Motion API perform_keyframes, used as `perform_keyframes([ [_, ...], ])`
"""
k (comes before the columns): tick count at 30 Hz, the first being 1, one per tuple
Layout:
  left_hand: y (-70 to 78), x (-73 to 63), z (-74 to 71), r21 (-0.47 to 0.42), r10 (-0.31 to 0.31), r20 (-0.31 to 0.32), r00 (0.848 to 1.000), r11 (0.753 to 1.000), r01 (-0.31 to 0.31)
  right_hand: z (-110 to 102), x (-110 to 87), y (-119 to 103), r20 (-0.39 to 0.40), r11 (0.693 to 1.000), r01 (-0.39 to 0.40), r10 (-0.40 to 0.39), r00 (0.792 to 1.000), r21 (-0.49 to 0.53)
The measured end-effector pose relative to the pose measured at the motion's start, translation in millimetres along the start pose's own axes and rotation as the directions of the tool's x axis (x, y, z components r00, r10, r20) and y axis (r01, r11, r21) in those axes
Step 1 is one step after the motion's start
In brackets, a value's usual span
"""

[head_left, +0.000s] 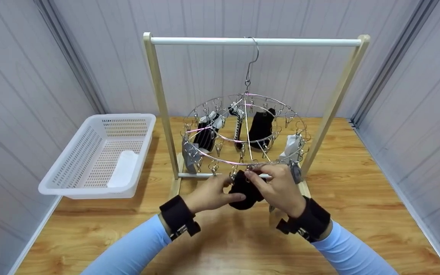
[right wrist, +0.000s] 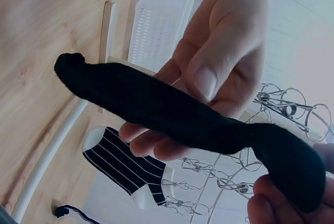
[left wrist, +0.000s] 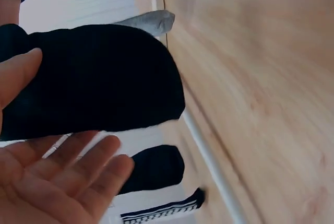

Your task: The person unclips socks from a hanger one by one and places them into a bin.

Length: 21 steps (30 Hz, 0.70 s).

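Observation:
A black sock (head_left: 243, 193) hangs at the front edge of the round wire clip hanger (head_left: 227, 162). My right hand (head_left: 281, 187) pinches the sock near its upper end, thumb and fingertips right beside the small metal clips. My left hand (head_left: 214, 193) is at the sock's left side. In the left wrist view its thumb (left wrist: 23, 75) lies over the sock's face, while the fingers (left wrist: 107, 177) spread loosely behind and below. From the right wrist view, the left fingers pass behind the sock and their tips show under it.
A wooden stand with a white rod (head_left: 204, 41) carries the hanger. Clipped round it are a striped sock (head_left: 204, 133), another black sock (head_left: 262, 128), a white sock (head_left: 291, 147) and grey socks. Left stands a white basket (head_left: 48, 187) with a white item (head_left: 122, 170) inside.

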<state>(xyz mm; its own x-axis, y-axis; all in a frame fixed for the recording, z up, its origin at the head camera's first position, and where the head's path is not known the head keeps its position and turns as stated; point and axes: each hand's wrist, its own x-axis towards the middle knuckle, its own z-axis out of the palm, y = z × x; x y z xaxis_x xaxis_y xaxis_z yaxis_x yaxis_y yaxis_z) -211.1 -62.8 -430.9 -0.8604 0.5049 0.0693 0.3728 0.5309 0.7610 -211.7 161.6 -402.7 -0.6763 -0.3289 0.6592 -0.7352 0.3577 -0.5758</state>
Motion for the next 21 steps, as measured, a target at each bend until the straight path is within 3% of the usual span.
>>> perform_keyframes([
  [7,-2.0,2.3,-1.1,-0.075,0.040,-0.028,0.999,0.996,-0.042,1.9,0.0,2.8,-0.051,0.998,0.060,-0.061,0.997,-0.025],
  [12,-1.0,1.2,-3.6,-0.097,0.049,-0.035,0.998,0.994,-0.052,1.8,0.3,4.7,-0.066,0.996,0.089,-0.087,0.994,0.026],
  [21,-1.9,-1.9,-12.2,-0.052,0.014,0.060,0.998,0.999,-0.011,0.4,0.9,4.9,-0.072,0.993,0.099,-0.094,0.993,0.067],
])
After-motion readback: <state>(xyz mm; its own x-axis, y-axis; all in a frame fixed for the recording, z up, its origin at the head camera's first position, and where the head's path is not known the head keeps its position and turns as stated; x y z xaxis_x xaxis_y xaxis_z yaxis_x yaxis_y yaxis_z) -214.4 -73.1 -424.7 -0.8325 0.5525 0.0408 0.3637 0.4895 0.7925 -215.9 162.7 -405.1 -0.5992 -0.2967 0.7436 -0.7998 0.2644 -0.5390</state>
